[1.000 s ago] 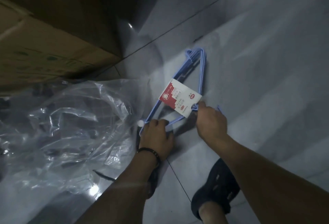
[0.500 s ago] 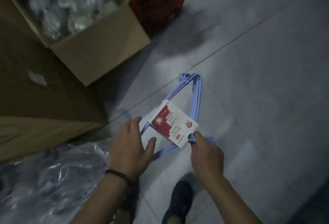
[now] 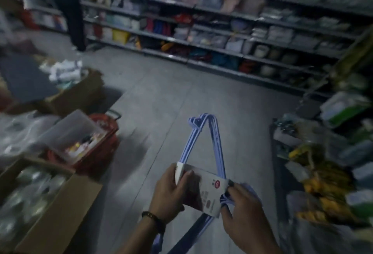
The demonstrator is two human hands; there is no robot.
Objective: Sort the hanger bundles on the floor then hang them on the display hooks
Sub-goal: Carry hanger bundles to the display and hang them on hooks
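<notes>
Head view: since half a second ago the hanger bundle (image 3: 203,132) has come up off the floor (image 3: 161,96), and the view has swung from the tiles up to the aisle. The blue bundle is now held in both hands, near centre, above the floor, with its narrow end pointing far. A white-and-red label card (image 3: 210,191) wraps its near part. Left hand (image 3: 171,191): grip curled round the card's left end, thumb on the card's face. Right hand (image 3: 244,209): grip pinching the card's right end and the hanger wires there. There is a dark bracelet (image 3: 153,216) on the left wrist. At left a red basket (image 3: 101,147) sits under a clear lid (image 3: 70,130). An open cardboard box (image 3: 60,203) of wrapped goods is near left. Stocked shelves (image 3: 222,21) are far and blurred. Packaged goods (image 3: 323,173) are at right, also blurred.
</notes>
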